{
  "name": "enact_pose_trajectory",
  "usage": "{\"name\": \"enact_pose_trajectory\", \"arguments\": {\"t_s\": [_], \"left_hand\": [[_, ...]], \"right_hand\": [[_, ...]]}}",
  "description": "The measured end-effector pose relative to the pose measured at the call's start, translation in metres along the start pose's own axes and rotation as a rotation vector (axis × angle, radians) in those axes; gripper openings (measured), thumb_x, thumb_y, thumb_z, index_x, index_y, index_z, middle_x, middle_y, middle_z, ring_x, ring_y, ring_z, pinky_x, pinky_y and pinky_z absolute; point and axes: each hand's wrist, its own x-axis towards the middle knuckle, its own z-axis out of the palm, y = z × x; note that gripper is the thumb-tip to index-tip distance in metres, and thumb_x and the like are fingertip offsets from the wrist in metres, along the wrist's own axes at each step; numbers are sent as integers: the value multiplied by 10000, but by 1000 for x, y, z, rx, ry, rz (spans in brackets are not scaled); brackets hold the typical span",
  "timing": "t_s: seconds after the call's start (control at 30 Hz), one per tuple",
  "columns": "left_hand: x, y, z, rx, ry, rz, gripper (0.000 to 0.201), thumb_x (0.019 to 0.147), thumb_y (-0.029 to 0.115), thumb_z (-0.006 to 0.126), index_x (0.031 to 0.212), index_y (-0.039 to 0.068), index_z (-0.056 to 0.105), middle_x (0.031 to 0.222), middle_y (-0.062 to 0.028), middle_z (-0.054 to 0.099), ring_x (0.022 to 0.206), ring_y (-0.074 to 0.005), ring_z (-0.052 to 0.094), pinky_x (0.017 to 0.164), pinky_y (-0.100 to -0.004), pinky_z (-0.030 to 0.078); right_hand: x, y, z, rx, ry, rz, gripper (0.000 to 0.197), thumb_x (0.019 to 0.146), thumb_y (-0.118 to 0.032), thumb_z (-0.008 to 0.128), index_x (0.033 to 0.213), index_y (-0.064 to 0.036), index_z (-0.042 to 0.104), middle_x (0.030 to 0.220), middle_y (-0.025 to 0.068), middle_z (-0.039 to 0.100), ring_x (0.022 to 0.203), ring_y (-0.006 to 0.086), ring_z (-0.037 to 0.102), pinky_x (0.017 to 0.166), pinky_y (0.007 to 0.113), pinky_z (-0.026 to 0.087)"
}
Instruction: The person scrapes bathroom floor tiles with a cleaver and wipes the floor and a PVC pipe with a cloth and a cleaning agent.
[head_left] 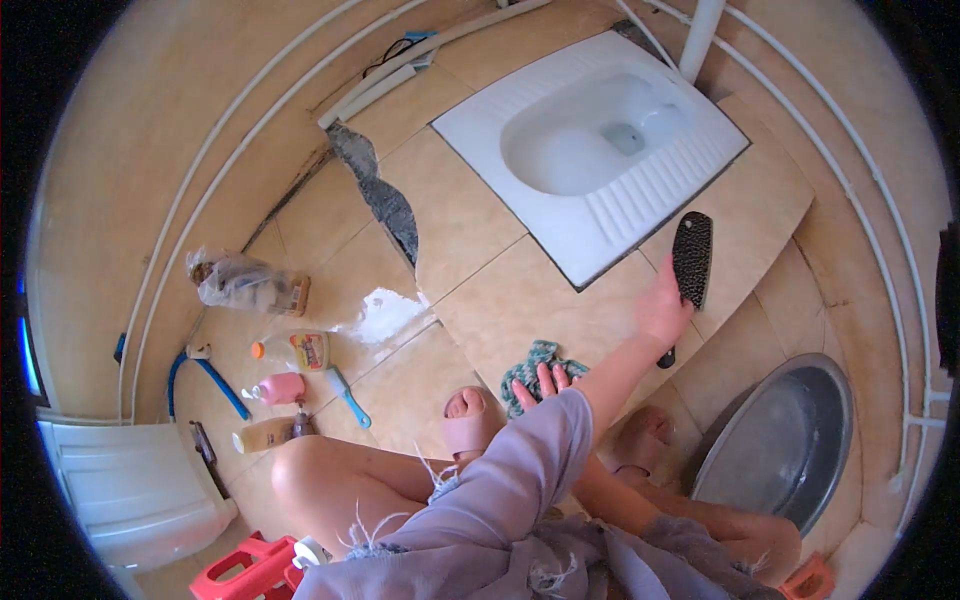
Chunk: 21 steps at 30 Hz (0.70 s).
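Observation:
My left forearm, in a loose grey-purple sleeve, reaches across to the right. At its end my left hand [664,314] is closed around a black brush [693,258]; its long oval head with a dotted, rough face points up, and the handle's tip comes out below the fist. My right arm passes beneath the left one. The fingers of my right hand [546,384] lie stretched and apart on a green and white knitted cloth [541,357] on the tiles; its palm is hidden by the sleeve. Ahead of both hands is a white squat toilet [560,212].
At right a grey metal basin [780,440] leans tilted. Bottles [308,350], a pink pump bottle [280,388] and a blue-handled brush [348,398] lie left. White powder [384,315] lies near a broken tile edge [380,190]. White pipes [840,165] line the walls.

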Motion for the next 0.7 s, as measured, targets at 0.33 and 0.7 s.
{"name": "enact_pose_trajectory", "arguments": {"t_s": [0.33,0.7], "left_hand": [[-19,9,-41,630,122,172,419,712,242,591,1057,26,488,1040,-139,484,930,-287,493,782,-393,383],[-75,-94,-185,285,410,271,407,829,239,454,1195,65,415,1252,-173,386,1168,-347,334,998,-423,218]], "right_hand": [[68,-9,-13,-46,8,163,590,732,-367,550,1262,-174,373,1336,212,244,1227,389,219,985,527,154],[128,24,-23,375,319,190,425,817,-159,449,1211,-16,381,1268,189,359,1178,340,332,978,437,258]]}}
